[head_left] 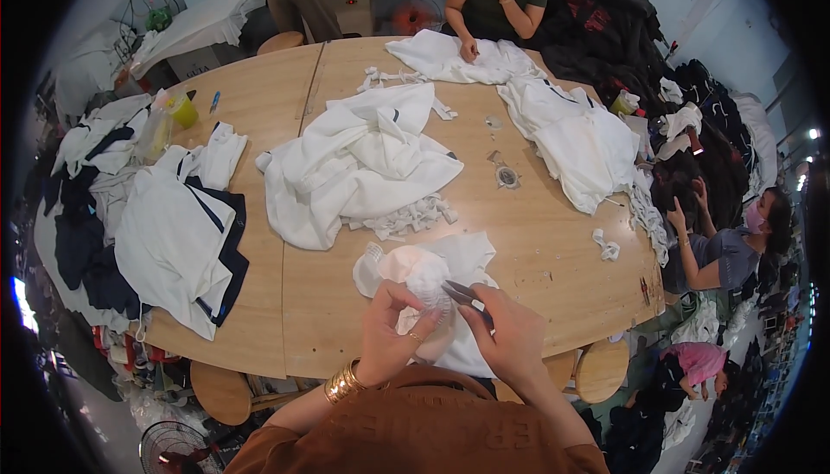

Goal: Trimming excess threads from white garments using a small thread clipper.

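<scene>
At the table's near edge lies a white garment (472,254), bunched up in front of me. My left hand (386,333), with gold bangles on its wrist, pinches a gathered part of this cloth between thumb and fingers. Dark thread snips (462,292) are gripped in my right hand (512,341). Their pointed tips reach left to the raised cloth, close to my left fingers. Whether the blades are touching a thread is too small to tell.
Beyond my hands sits a heap of white garments (354,159) with white fabric scraps (402,218) beside it. More clothes (164,236) pile up at the left, and white ones (575,141) at the right. Co-workers are across and at the right. Wooden stools (220,390) stand below the near edge.
</scene>
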Available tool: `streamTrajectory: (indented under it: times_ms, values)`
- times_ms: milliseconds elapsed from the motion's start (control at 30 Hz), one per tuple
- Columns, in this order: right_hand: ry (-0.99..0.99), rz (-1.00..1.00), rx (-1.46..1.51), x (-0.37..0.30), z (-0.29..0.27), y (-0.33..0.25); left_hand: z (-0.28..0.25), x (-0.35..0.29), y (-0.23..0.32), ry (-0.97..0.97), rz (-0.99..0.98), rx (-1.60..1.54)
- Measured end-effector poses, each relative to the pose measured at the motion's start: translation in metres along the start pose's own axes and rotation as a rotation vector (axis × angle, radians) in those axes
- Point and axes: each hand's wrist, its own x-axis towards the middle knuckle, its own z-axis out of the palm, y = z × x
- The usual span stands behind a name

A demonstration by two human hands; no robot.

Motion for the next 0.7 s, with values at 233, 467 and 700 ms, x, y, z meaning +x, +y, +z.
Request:
streamTrajectory:
  times_ms: [233, 467, 700]
  values:
    - [-0.013, 0.002, 0.025, 0.000, 0.002, 0.001, -0.002, 0.001, -0.003, -0.017, 0.009, -0.008]
    - [-0.007, 0.092, 0.240, -0.001, 0.005, -0.002, 0.000, 0.000, -0.004, -0.022, 0.021, -0.015]
    - [-0.031, 0.000, 0.233, -0.004, 0.009, -0.008, 0.002, 0.008, -0.001, -0.006, 0.023, -0.019]
